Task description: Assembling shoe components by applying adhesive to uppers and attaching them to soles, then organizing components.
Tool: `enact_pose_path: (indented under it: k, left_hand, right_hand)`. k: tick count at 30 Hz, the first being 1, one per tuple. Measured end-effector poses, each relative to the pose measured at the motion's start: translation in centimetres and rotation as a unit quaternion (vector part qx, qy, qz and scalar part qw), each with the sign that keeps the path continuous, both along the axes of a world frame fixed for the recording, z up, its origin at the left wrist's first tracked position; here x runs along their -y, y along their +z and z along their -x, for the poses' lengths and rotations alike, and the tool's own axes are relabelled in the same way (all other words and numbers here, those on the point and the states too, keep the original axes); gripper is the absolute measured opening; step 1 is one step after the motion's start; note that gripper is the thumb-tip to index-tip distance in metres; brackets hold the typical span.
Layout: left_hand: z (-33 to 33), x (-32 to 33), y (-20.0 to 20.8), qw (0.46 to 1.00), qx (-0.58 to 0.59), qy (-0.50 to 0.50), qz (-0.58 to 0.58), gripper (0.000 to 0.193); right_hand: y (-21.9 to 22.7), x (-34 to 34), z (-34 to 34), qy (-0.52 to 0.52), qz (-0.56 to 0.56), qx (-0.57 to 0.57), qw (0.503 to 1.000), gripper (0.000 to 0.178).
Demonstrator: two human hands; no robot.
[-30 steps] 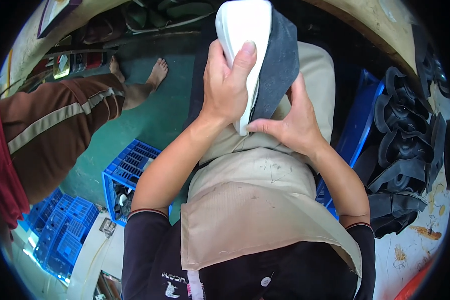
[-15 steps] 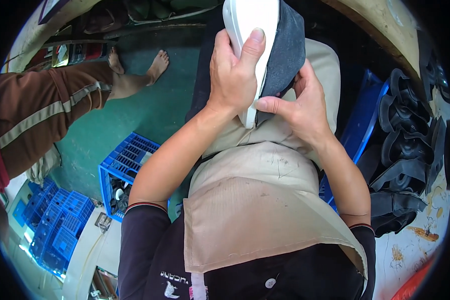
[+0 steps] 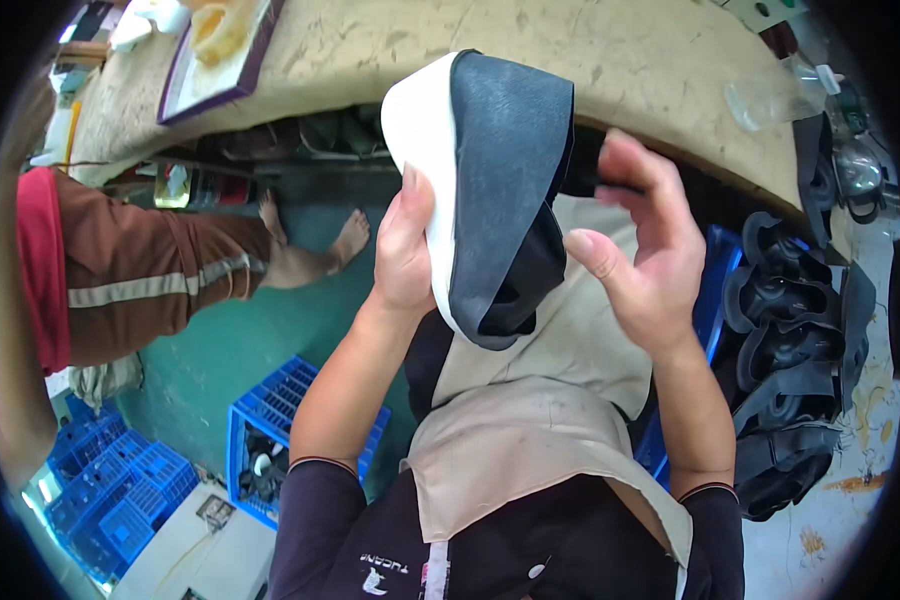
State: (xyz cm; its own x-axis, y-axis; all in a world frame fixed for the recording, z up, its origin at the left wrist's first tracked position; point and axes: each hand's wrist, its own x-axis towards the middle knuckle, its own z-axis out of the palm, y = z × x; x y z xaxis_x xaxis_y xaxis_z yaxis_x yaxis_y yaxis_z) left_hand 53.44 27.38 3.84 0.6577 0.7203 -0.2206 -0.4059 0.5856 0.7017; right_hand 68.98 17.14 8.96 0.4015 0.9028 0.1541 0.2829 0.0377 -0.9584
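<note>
A shoe (image 3: 505,150) with a white sole and a dark blue-grey upper is held up over my lap, its toe pointing away from me. My left hand (image 3: 405,245) grips it from the sole side, thumb lying along the white edge. The dark opening of the shoe faces right, toward my right hand (image 3: 655,245). That hand hovers just beside the shoe with fingers apart and somewhat blurred, and nothing in it. A beige apron (image 3: 540,450) covers my lap below.
Ahead is a workbench (image 3: 410,55) with a purple-edged tray (image 3: 255,85) and a clear bottle (image 3: 770,103). Several black shoe uppers (image 3: 785,300) are stacked at right, beside a blue crate (image 3: 715,285). Another blue crate (image 3: 233,450) stands lower left. A person's leg in brown trousers (image 3: 130,255) is at left.
The shoe has turned so that its dark upper and opening show more and the sole less. My right hand has let go of it and moved right. The view has shifted, revealing the bench top.
</note>
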Motion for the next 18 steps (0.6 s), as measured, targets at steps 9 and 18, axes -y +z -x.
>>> enact_pose_path:
  k: [9, 18]
  left_hand:
    - [-3.8, 2.4, 0.3, 0.993, 0.044, -0.014, -0.109, 0.069]
    - [-6.5, 3.6, -0.4, 0.942, -0.161, 0.054, -0.288, 0.083]
  right_hand:
    - [1.0, 0.5, -2.8, -0.078, 0.022, 0.161, 0.984, 0.057]
    - [0.9, 1.4, -4.7, -0.013, 0.014, 0.231, 0.973, 0.053]
